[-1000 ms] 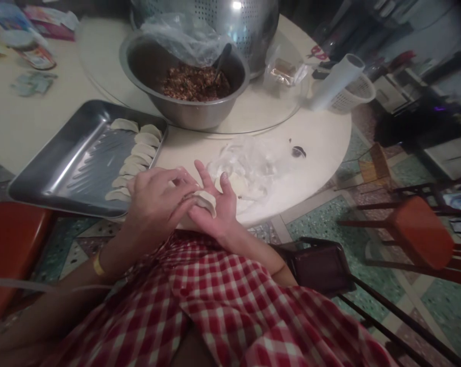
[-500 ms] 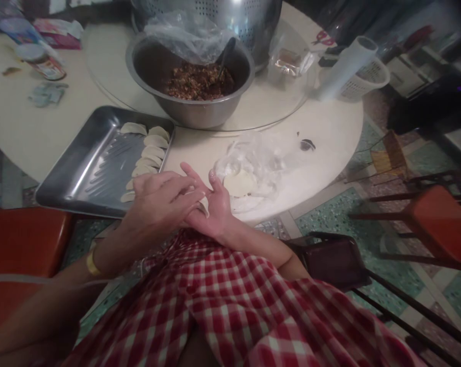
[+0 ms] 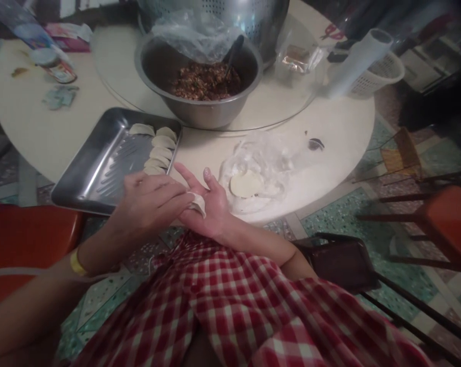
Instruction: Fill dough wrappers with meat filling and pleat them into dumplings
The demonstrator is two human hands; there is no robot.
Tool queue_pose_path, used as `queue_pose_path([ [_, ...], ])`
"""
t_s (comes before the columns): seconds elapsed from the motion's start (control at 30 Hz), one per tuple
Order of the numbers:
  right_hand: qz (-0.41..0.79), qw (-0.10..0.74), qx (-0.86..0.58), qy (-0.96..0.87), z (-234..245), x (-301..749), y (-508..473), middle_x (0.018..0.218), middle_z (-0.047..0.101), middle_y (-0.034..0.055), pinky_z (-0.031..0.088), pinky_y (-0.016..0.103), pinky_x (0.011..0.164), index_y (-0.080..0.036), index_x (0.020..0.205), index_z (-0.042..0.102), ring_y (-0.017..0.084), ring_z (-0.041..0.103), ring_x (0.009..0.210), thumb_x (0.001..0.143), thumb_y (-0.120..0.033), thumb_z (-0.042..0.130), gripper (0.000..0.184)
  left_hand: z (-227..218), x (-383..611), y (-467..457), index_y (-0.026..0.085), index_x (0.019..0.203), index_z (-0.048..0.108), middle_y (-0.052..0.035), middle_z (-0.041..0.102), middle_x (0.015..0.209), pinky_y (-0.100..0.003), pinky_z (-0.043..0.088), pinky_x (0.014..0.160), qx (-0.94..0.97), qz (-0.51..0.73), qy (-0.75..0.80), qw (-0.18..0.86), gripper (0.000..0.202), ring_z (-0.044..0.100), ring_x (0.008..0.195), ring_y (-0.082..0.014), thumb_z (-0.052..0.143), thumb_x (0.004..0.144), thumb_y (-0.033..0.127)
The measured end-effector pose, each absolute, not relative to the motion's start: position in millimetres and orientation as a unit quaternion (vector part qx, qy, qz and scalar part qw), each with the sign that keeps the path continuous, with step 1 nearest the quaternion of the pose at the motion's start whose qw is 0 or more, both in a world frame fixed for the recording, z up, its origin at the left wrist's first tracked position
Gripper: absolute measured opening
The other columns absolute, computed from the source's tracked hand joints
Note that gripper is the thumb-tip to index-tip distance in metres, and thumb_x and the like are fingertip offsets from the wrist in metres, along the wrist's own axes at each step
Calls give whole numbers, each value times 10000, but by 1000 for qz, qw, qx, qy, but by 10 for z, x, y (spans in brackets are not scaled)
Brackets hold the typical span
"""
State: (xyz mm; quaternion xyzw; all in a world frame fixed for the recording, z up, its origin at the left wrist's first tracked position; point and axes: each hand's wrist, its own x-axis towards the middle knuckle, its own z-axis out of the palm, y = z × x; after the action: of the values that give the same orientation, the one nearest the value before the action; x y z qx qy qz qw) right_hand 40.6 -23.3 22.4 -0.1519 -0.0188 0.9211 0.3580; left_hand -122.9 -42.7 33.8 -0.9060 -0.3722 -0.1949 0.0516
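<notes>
My left hand (image 3: 153, 202), above a yellow wristband, is closed with its fingertips on a pale dumpling (image 3: 197, 205). The dumpling rests against the palm of my right hand (image 3: 210, 208), which lies palm up with its fingers stretched out; a whitish, floury smear shows on one fingertip. My left fingers hide part of the dumpling. Left of my hands is a metal tray (image 3: 87, 168), where several folded dumplings (image 3: 162, 154) line the right side. A round dough wrapper (image 3: 247, 183) lies on a floured plastic sheet (image 3: 271, 163) to the right.
Behind, a steel bowl (image 3: 211, 111) holds minced filling (image 3: 203, 81) with a dark-handled utensil and a plastic bag over its rim. Farther back stand a perforated pot (image 3: 269, 25), a white basket (image 3: 383, 76) and a jar (image 3: 56, 66). Orange stools flank the round table (image 3: 330, 132).
My left hand has drawn slightly left and down, and more of the dumpling shows against my right palm. The whole view has shifted a little.
</notes>
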Motion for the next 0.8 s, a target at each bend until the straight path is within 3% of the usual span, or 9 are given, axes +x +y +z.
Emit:
queue_pose_path([
  [0.2,926,340,-160,-35,255,243,-199,975,754,30,567,423,864,-244,1372,499,191,697,822,979,-551,181,592,388,-1485,-456,360,1141,598,35,733,1049,-417,400,881,-899,-205,-375,95,241,662,1025,-237,553,938,238],
  [0.37,908,376,-182,-27,139,245,-104,1113,724,77,555,385,848,-232,1242,580,183,680,907,963,-570,270,537,554,-1802,-270,274,1002,661,13,750,935,-411,430,833,-867,-221,-421,153,103,645,925,-230,604,917,260],
  [0.47,885,417,-203,-33,84,360,-45,1137,720,75,537,403,905,-251,1208,608,193,677,993,938,-598,341,515,585,-2045,-1,229,978,689,-16,744,907,-421,427,841,-851,-182,-463,168,187,619,910,-220,540,966,340],
  [0.6,856,465,-220,-48,84,521,1,1164,723,57,519,400,950,-281,1164,654,192,671,1073,918,-611,397,485,458,-2364,462,219,982,710,-36,740,963,-452,373,890,-850,-109,-498,132,350,593,981,-226,413,1009,401],
  [0.67,844,481,-230,-57,99,573,12,1172,725,53,511,413,972,-293,1152,670,194,671,1085,905,-627,415,487,349,-2490,686,200,933,714,-45,732,900,-469,353,878,-852,-111,-499,115,420,590,938,-229,365,1009,420],
  [0.8,830,496,-245,-70,106,629,39,1195,724,44,479,448,1031,-323,1145,686,200,665,1106,878,-651,458,481,132,-2634,1047,212,888,707,-45,724,816,-459,346,846,-863,-107,-486,90,396,595,902,-227,382,975,421],
])
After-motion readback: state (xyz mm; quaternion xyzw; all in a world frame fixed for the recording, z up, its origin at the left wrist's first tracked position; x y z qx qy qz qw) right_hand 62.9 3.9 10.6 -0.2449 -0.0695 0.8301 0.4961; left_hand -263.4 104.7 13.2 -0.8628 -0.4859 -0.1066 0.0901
